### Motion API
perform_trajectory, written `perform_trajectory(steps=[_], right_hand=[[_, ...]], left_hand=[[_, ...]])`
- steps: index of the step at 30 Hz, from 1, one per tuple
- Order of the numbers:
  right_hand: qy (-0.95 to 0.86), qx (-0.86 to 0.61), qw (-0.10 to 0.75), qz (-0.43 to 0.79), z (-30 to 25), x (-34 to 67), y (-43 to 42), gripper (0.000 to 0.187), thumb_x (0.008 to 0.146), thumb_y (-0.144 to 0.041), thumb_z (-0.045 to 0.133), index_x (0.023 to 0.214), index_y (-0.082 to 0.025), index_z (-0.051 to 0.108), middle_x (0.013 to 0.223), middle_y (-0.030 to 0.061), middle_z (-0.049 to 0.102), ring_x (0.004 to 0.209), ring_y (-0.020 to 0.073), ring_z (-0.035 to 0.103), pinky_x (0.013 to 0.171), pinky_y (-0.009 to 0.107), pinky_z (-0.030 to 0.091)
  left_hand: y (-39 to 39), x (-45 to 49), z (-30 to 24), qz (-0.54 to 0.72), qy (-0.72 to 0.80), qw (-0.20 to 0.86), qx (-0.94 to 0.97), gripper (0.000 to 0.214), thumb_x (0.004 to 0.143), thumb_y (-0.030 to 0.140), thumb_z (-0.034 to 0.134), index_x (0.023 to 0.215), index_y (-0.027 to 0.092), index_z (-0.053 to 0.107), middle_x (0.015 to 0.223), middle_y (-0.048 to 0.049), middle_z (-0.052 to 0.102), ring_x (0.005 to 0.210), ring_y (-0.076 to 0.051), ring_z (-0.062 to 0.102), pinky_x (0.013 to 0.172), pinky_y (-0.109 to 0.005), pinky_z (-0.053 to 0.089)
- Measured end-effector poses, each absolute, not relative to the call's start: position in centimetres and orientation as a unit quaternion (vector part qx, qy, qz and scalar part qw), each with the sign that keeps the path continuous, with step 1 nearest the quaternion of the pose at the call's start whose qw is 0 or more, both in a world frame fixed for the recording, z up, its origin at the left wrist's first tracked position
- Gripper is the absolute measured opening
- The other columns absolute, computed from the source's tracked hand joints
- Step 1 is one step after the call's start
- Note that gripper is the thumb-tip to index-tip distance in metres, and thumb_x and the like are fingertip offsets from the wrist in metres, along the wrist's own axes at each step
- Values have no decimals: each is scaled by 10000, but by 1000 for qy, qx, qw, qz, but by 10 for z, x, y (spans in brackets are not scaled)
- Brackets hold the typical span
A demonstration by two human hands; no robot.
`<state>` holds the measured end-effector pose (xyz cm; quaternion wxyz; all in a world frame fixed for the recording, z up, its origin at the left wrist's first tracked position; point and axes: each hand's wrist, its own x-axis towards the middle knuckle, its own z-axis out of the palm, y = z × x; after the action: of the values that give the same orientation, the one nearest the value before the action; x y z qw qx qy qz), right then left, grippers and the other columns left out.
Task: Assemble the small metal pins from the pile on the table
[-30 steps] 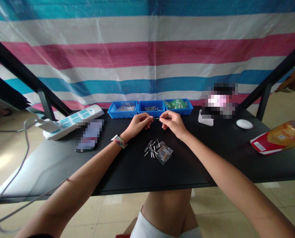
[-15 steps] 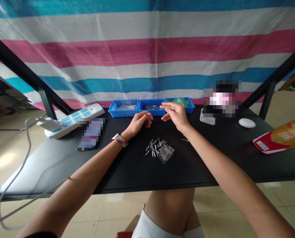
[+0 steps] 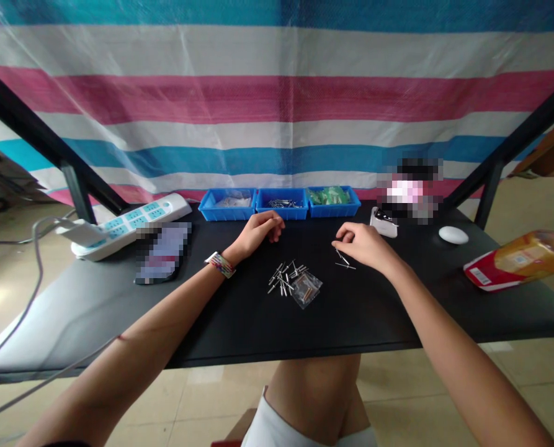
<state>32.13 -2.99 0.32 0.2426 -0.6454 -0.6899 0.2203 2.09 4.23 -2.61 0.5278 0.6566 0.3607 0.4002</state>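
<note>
My left hand (image 3: 259, 234) rests on the black tabletop in front of the blue bins, its fingers loosely curled in, with nothing showing in them. To the right, my right hand (image 3: 363, 243) is low over the table, thumb and fingers pinched on the end of a thin silver blind rivet (image 3: 341, 255). Another blind rivet (image 3: 345, 266) lies just below it. Between my forearms lies a loose pile of blind rivets (image 3: 283, 279). Touching the pile's right side is a small clear plastic bag (image 3: 307, 289) with copper-coloured pieces inside.
Three blue bins stand along the back: left with clear bags (image 3: 227, 214), middle with metal rivets (image 3: 282, 213), right with green packets (image 3: 333, 213). A power strip (image 3: 139, 218) and blurred phone (image 3: 165, 251) lie left. An open white case (image 3: 383, 225), white oval object (image 3: 453, 234) and red-and-yellow bottle (image 3: 513, 261) are right.
My right hand has moved from in front of the middle and right bins down and to the right, to the rivets by its fingertips. My left hand stays nearly in place.
</note>
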Motion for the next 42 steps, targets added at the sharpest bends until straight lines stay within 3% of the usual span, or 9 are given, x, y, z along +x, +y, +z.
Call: perform_trajectory(steps=[3, 7, 13, 19, 27, 32, 37, 42], right_hand=[[-691, -652, 243, 196, -5, 308, -24, 107, 832, -268, 772, 895, -208, 709, 741, 4, 748, 691, 171, 687, 648, 266, 446], [-714, -632, 227, 196, -5, 296, -15, 102, 786, -98, 689, 782, -198, 710, 708, 7, 729, 676, 160, 677, 634, 255, 435], [-720, -608, 258, 213, -1, 298, -2, 71, 771, -159, 706, 735, -202, 751, 703, 23, 737, 702, 190, 698, 635, 269, 457], [-775, -538, 221, 249, -2, 307, 1, 213, 707, -54, 672, 787, -211, 791, 787, 14, 767, 718, 173, 691, 671, 260, 482], [-796, -526, 194, 230, -5, 311, 0, 130, 728, -80, 690, 749, -194, 749, 809, 17, 726, 708, 158, 654, 665, 261, 455], [-785, -484, 252, 293, 1, 299, 4, 42, 809, -207, 695, 814, -187, 732, 764, 4, 698, 628, 128, 574, 623, 263, 420], [-715, -431, 358, 417, 0, 275, 19, 217, 801, -372, 740, 894, -178, 716, 790, 17, 689, 603, 130, 582, 526, 246, 419], [-664, -409, 424, 461, -15, 262, 23, 258, 780, -378, 750, 948, -187, 710, 829, 27, 728, 583, 116, 582, 489, 227, 438]], left_hand=[[43, 20, -27, 399, 358, 526, 660, 359, 908, 499, 689, 844, 146, 673, 650, -17, 636, 567, -133, 611, 547, -234, 485], [44, 20, -28, 399, 354, 525, 664, 340, 905, 482, 690, 837, 149, 671, 644, -12, 634, 561, -128, 599, 554, -234, 487], [44, 20, -27, 396, 354, 525, 665, 324, 893, 468, 695, 826, 152, 674, 645, -14, 638, 558, -128, 605, 542, -229, 480], [44, 21, -27, 394, 358, 523, 665, 304, 894, 447, 682, 820, 152, 684, 642, -21, 640, 567, -132, 610, 553, -231, 485], [44, 21, -28, 390, 355, 524, 669, 282, 887, 424, 669, 816, 151, 677, 667, -14, 635, 559, -121, 603, 541, -224, 472], [44, 19, -27, 388, 351, 519, 676, 291, 896, 430, 673, 829, 147, 673, 684, -12, 635, 570, -119, 611, 543, -219, 469], [42, 19, -26, 381, 349, 516, 683, 318, 877, 457, 738, 913, 148, 673, 748, -9, 655, 593, -114, 620, 564, -219, 489], [39, 21, -22, 368, 350, 505, 698, 345, 853, 466, 785, 950, 152, 683, 769, 2, 645, 600, -105, 604, 563, -213, 487]])
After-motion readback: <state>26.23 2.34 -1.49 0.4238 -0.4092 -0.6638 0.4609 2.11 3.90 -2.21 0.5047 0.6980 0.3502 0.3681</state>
